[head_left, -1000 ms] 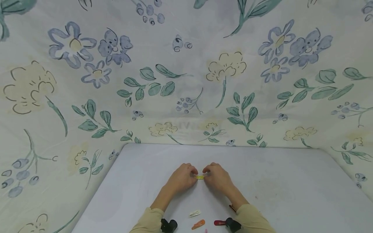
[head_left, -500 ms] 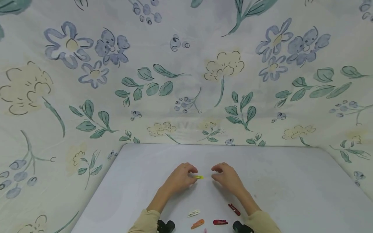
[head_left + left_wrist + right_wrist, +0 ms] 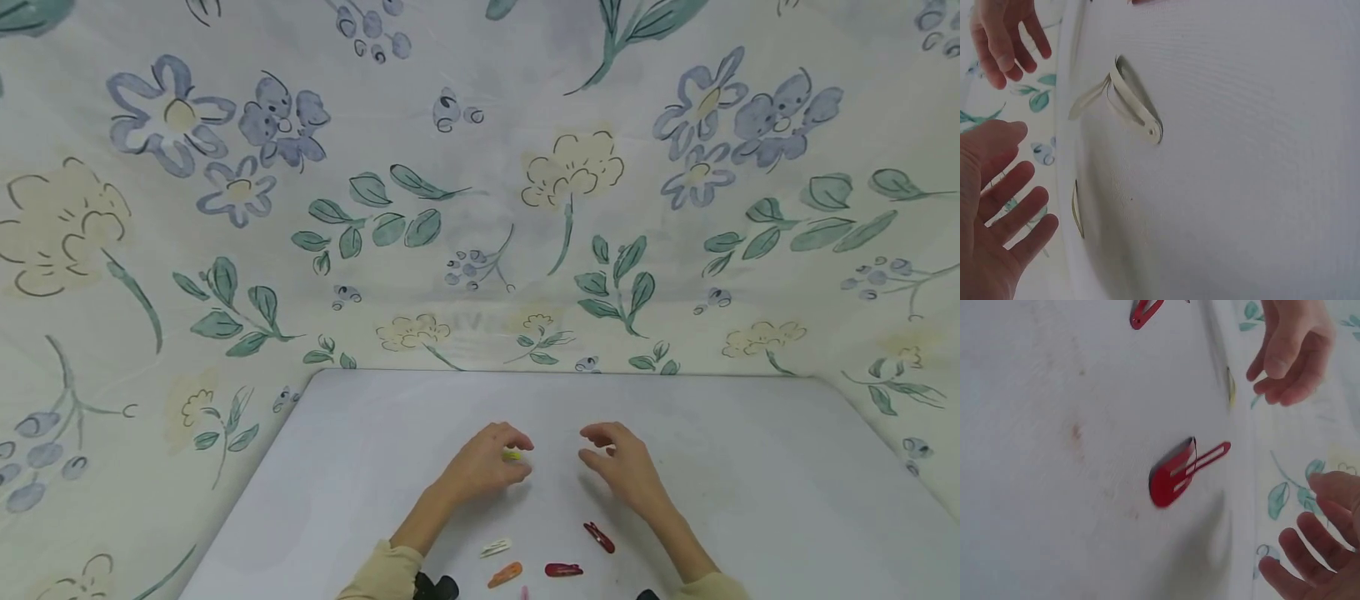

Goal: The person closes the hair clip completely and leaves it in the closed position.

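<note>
A yellow snap hair clip (image 3: 512, 456) lies on the white table, partly hidden by my left hand (image 3: 486, 458) in the head view. The left wrist view shows that clip (image 3: 1077, 212) on the tabletop, apart from the loosely spread fingers of the left hand (image 3: 997, 212). To the right, my right hand (image 3: 626, 467) is held over the table with relaxed fingers and nothing in it. Nearest to its wrist camera lies a red hair clip (image 3: 1175, 478), snapped open.
Closer to me lie a white hair clip (image 3: 496, 548), an orange one (image 3: 506, 574), a dark red one (image 3: 563, 570) and a bit of pink (image 3: 525, 592) at the frame's bottom. Flower-printed cloth (image 3: 480, 208) rises behind the white table (image 3: 750, 467).
Both hands gripped the yellow hair clip a second ago. The right hand let go and moved right; the left then released it and shifted slightly right over it.
</note>
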{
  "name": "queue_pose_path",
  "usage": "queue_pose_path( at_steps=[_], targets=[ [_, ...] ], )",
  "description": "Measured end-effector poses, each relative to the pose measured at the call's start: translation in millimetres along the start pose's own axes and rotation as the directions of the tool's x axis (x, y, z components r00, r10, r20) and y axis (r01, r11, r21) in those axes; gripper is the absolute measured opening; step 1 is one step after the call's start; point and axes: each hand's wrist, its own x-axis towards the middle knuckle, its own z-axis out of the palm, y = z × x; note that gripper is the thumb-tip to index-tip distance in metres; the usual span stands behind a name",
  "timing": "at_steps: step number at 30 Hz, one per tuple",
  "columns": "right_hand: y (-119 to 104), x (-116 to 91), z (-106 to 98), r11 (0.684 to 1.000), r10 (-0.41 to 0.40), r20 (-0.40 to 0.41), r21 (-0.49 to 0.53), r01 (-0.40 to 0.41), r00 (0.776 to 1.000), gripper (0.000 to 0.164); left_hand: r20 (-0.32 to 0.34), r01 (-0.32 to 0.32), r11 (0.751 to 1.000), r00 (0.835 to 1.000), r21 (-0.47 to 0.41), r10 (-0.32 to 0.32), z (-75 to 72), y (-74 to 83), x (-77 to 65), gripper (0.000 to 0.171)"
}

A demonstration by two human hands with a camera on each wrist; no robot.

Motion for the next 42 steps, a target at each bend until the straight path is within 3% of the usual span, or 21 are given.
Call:
queue_pose_path(
  at_steps=[11, 21, 30, 38, 42],
  targets=[
    [11, -12, -19, 0.997, 0.079, 0.03, -0.006, -0.079, 0.996, 0.029, 0.072, -0.1, 0.992, 0.993, 0.077, 0.095, 10.8, 13.8, 2.5, 0.027],
    [14, -31, -28, 0.992, 0.12, 0.098, -0.049, -0.116, 0.988, 0.032, 0.179, -0.185, 0.978, 0.97, 0.094, 0.166, 24.9, 31.3, 4.3, 0.026],
    [20, -47, -30, 0.993, 0.118, 0.135, -0.037, -0.114, 0.984, 0.034, 0.248, -0.135, 0.99, 0.961, 0.029, 0.123, 31.1, 44.3, 4.6, 0.025],
    [19, -65, -27, 0.993, 0.109, 0.135, -0.055, -0.103, 0.985, 0.03, 0.304, -0.171, 0.984, 0.941, 0.046, 0.149, 37.1, 50.8, 6.3, 0.025],
    [20, -71, -21, 0.988, 0.135, 0.159, -0.102, -0.12, 0.978, 0.026, 0.307, -0.18, 0.981, 0.94, 0.07, 0.15, 41.0, 50.8, 5.8, 0.023]
  ],
)
